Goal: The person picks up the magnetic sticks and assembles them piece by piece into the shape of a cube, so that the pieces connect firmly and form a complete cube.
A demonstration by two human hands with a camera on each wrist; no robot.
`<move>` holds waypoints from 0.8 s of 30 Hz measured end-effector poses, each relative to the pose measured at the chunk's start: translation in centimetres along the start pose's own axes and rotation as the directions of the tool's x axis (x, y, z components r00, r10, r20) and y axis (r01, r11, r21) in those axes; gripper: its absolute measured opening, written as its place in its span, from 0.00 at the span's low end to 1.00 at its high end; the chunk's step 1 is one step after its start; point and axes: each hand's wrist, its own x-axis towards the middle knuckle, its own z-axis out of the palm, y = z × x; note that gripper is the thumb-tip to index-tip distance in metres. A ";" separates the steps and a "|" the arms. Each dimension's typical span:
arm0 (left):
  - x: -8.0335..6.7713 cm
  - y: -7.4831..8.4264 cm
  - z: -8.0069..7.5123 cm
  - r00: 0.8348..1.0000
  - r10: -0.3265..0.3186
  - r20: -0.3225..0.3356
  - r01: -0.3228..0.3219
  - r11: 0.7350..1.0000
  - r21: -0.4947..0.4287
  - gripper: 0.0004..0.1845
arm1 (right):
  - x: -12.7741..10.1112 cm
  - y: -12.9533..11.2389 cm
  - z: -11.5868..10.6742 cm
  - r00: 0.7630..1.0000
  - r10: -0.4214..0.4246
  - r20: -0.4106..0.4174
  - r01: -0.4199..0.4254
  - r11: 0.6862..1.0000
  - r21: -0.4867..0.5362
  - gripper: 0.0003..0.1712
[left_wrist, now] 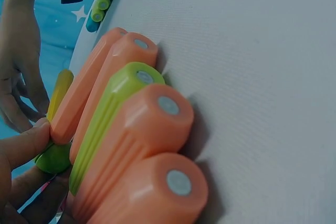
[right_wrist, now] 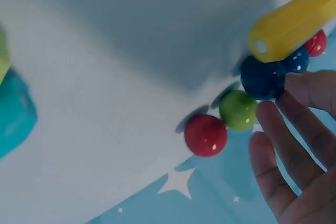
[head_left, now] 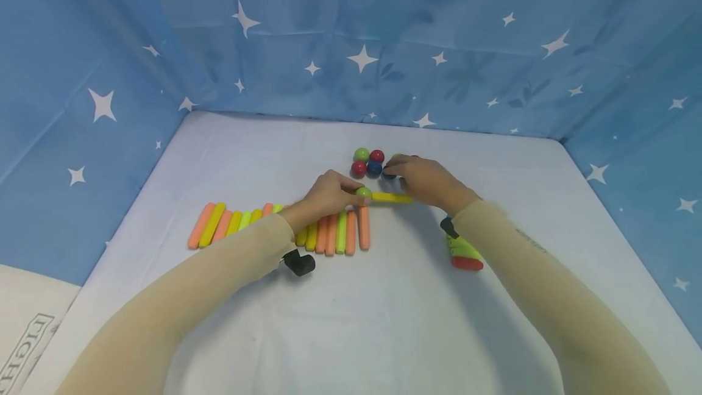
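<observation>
My left hand (head_left: pixel 334 192) pinches a green ball (head_left: pixel 364 192) against the left end of a yellow stick (head_left: pixel 392 198) lying on the white table (head_left: pixel 384 309). The left wrist view shows that green ball (left_wrist: pixel 52 157) between my fingertips (left_wrist: pixel 23 142), beside the yellow stick (left_wrist: pixel 60 92). My right hand (head_left: pixel 422 178) reaches over the stick, and its fingertips pinch a dark blue ball (head_left: pixel 389 174). In the right wrist view, the blue ball (right_wrist: pixel 265 77) sits by my fingers (right_wrist: pixel 294 145), just under the stick's end (right_wrist: pixel 291 22).
A cluster of balls, green (head_left: pixel 361 153), two red (head_left: pixel 376 155) and one blue (head_left: pixel 374 168), lies just left of my right hand. A row of several orange, yellow and green sticks (head_left: pixel 334 233) runs to the left. Blue star-print cloth walls (head_left: pixel 351 47) surround the table.
</observation>
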 end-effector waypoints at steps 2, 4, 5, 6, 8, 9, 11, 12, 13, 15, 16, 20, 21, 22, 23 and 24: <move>-0.1 0.0 0.1 1.000 -0.002 0.006 0.002 1.000 -0.003 0.25 | 0.0 0.0 0.2 1.000 0.018 -0.017 -0.018 0.999 -0.040 0.22; -0.1 0.0 0.1 1.000 -0.007 0.004 0.007 1.000 -0.004 0.25 | -0.1 0.0 0.3 0.998 0.047 -0.038 -0.049 0.997 -0.058 0.21; -0.1 0.0 0.1 1.000 -0.009 0.002 0.009 1.000 -0.005 0.25 | -0.1 0.1 0.3 0.997 0.063 -0.049 -0.066 0.996 -0.059 0.21; -0.1 0.0 0.0 1.000 -0.015 -0.002 0.015 1.000 -0.007 0.25 | -0.1 0.2 0.3 0.995 0.080 -0.056 -0.083 0.995 -0.051 0.19; -0.2 -0.1 0.0 1.000 -0.024 -0.009 0.024 1.000 -0.007 0.25 | -0.1 0.3 0.3 0.992 0.109 -0.056 -0.111 0.993 -0.026 0.17; -0.2 -0.2 -0.1 1.000 -0.029 -0.010 0.028 1.000 -0.010 0.25 | -0.1 0.4 0.3 0.991 0.122 -0.052 -0.122 0.992 -0.011 0.17; -0.3 -0.3 -0.1 0.999 -0.038 -0.009 0.037 0.999 -0.017 0.25 | -0.1 0.6 0.3 0.988 0.146 -0.040 -0.146 0.989 0.020 0.17; -0.4 -0.4 -0.2 0.999 -0.043 -0.008 0.043 0.999 -0.019 0.25 | -0.1 0.7 0.3 0.987 0.159 -0.029 -0.158 0.987 0.029 0.17; -0.4 -0.4 -0.2 0.999 -0.045 -0.006 0.045 0.999 -0.021 0.26 | -0.2 0.9 0.3 0.986 0.168 -0.018 -0.168 0.985 0.032 0.18; -0.4 -0.4 -0.2 0.999 -0.047 0.000 0.047 0.999 -0.028 0.26 | -0.5 1.3 0.3 0.982 0.188 0.003 -0.188 0.981 0.041 0.19; -0.4 -0.4 -0.2 0.999 -0.046 0.001 0.046 0.998 -0.031 0.26 | -0.8 1.6 0.2 0.978 0.206 0.015 -0.207 0.977 0.057 0.20; -0.3 -0.3 -0.1 0.999 -0.035 0.004 0.035 0.999 -0.037 0.25 | -2.5 3.0 0.0 0.966 0.252 0.063 -0.258 0.956 0.139 0.21; -0.2 -0.2 0.0 1.000 -0.031 0.002 0.032 0.999 -0.037 0.25 | -2.9 3.2 0.0 0.963 0.258 0.076 -0.267 0.948 0.172 0.22; -0.2 -0.2 0.0 1.000 -0.029 0.002 0.029 0.999 -0.034 0.25 | -3.3 3.5 0.0 0.962 0.260 0.088 -0.273 0.941 0.199 0.22; -0.2 -0.1 0.0 1.000 -0.026 0.003 0.026 0.999 -0.031 0.25 | -3.7 3.8 0.1 0.961 0.258 0.098 -0.274 0.936 0.222 0.22; -0.1 -0.1 0.0 1.000 -0.025 0.003 0.025 0.999 -0.030 0.25 | -4.0 3.9 0.1 0.960 0.257 0.107 -0.276 0.930 0.245 0.22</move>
